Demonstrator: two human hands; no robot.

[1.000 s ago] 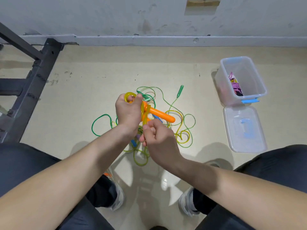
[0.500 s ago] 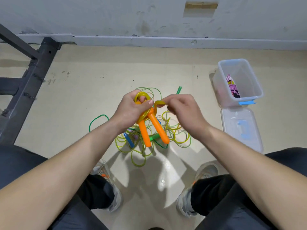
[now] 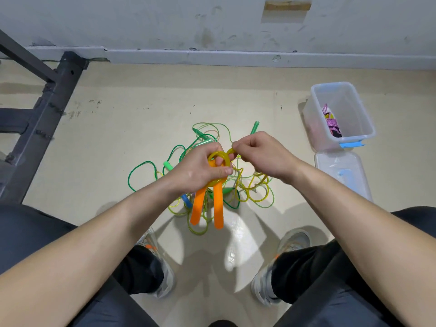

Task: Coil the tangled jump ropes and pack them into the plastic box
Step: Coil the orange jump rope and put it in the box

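Floor (image 3: pixel 141 109) beige below scuffed wall (image 3: pixel 165 20); left hand (image 3: pixel 200 167) and right hand (image 3: pixel 260 154) pinch yellow rope (image 3: pixel 218 152).

Clear plastic box (image 3: pixel 316 116), glossy orange handles (image 3: pixel 219 208), scuffed wall (image 3: pixel 212 24)

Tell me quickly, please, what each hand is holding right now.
Left hand: closed around the coiled yellow rope, orange handles hanging below.
Right hand: pinching a loop of that rope.
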